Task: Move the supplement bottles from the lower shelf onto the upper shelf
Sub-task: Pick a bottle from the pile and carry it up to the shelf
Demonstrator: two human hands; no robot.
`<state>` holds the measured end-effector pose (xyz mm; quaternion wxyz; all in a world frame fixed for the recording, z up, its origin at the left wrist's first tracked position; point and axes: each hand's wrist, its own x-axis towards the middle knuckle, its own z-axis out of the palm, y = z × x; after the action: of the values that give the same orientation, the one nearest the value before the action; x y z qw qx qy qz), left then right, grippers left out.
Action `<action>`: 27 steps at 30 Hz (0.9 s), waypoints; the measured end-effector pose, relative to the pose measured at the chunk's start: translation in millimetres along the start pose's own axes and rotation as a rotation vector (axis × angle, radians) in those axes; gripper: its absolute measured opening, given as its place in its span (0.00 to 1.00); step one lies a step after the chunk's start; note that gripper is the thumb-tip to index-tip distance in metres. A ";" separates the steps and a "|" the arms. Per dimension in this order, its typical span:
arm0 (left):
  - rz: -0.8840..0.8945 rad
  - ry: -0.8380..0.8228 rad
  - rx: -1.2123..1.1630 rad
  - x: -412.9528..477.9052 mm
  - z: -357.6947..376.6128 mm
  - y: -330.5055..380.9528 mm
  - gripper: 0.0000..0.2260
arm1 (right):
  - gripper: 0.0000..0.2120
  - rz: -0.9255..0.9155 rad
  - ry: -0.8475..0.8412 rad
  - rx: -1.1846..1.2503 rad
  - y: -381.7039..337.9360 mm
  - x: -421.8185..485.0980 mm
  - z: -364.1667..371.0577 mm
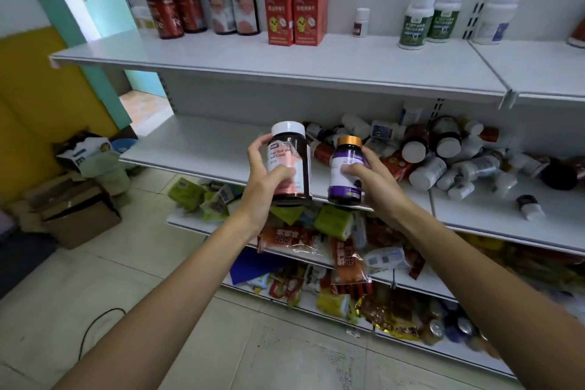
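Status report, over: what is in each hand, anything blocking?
Left hand grips dark white-capped bottle with pink label. Right hand grips purple-labelled bottle with orange cap. Jumbled bottle pile on lower white shelf. Upper white shelf front bare, path open.

Two hands, the left hand (266, 174) and the right hand (368, 179), hold one bottle each: one pink-label bottle (296, 165) and one purple bottle (346, 168). Along the back of the upper shelf (285, 57) stand four dark bottles (188, 6), two red boxes (296, 14), one small white bottle (361, 22), at least two green-label bottles (414, 25) and, toward the right edge, one large white bottle (497, 17). The heap (443, 152) on the lower shelf (196, 142) is too tangled to count.
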<state>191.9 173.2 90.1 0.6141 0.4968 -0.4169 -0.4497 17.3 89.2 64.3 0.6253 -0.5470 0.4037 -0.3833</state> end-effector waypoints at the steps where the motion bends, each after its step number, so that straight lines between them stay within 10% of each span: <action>1: 0.009 -0.008 0.042 -4.6 -2.5 7.1 0.29 | 0.27 -0.037 -0.021 -0.048 -4.9 -4.4 2.7; 9: 0.066 0.019 0.298 -25.6 -7.8 38.3 0.26 | 0.33 -0.401 -0.125 -0.377 -63.6 -25.7 15.0; 27: 0.168 -0.112 0.168 -14.1 184.5 63.5 0.19 | 0.24 -0.471 0.130 -0.363 -136.6 -90.4 -176.7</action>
<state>20.3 149.8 181.1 0.5817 0.4836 -0.5270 -0.3873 -185.5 91.5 194.3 0.3841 -0.7026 0.3668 -0.4736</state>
